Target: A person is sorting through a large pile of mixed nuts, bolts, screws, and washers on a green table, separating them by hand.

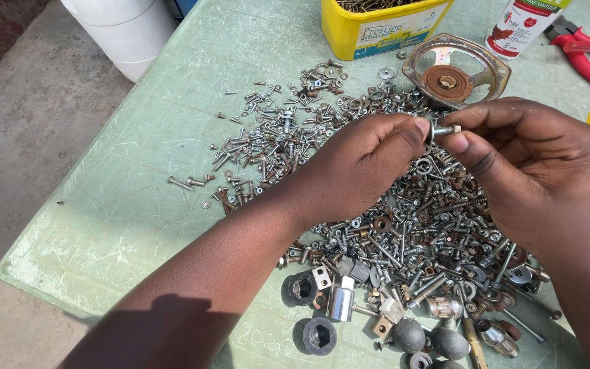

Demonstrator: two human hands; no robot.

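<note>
Both hands pinch one small bolt together, left hand and right hand, over a big unsorted heap of screws on the green table.

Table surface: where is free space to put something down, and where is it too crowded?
The green table is bare on its left side, between the edge and the heap of screws and nuts, and also between the white bucket and the yellow tub. It is crowded under both hands and around the rusty round part.
</note>
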